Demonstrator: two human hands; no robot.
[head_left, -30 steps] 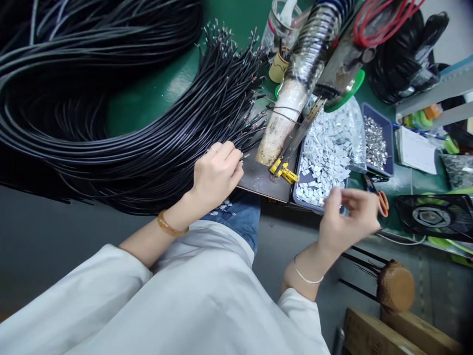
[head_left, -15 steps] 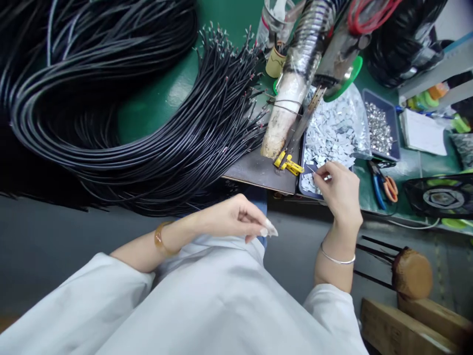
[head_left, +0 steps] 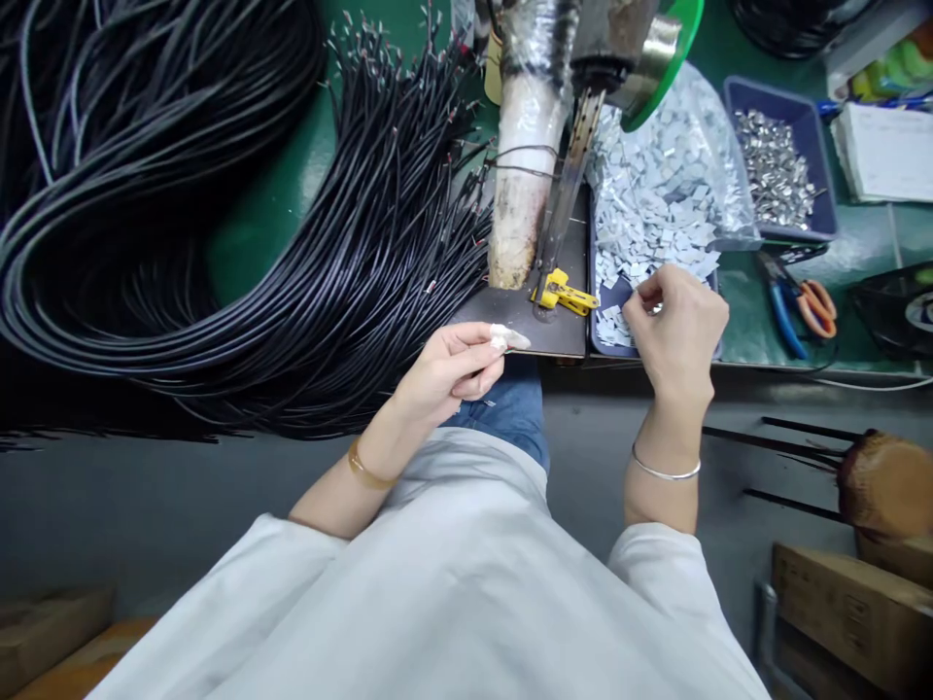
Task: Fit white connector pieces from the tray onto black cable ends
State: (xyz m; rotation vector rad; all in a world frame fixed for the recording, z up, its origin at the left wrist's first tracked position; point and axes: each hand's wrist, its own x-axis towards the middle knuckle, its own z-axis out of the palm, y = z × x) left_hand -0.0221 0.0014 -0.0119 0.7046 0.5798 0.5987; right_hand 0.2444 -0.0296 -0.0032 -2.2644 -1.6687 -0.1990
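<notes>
My left hand (head_left: 459, 367) is at the bench's front edge, thumb and forefinger pinched together. Their tips wear white coverings, and anything between them is too small to make out. Over a dark tray (head_left: 592, 326) of small pale flat pieces (head_left: 660, 228), my right hand (head_left: 677, 326) has its thumb and forefinger closed. Its fingertips hide whatever they may grip. Between the hands, a yellow clip (head_left: 565, 294) sits at the lower end of a metal soldering-iron-like rod (head_left: 572, 185). A large bundle of black cables (head_left: 364, 233) with stripped ends lies left of these.
A wrapped duct (head_left: 519, 214) comes down beside the rod. Behind the tray, a blue bin (head_left: 820, 214) holds small metal parts. Pliers (head_left: 791, 306) with blue and orange handles lie right of the tray. A stool (head_left: 885, 481) and cardboard boxes (head_left: 852, 612) stand on the floor.
My left hand has risen from in front of my body to the bench edge, near the yellow clip. My right hand stays at the tray, fingertips now lower among the pieces. The view has shifted.
</notes>
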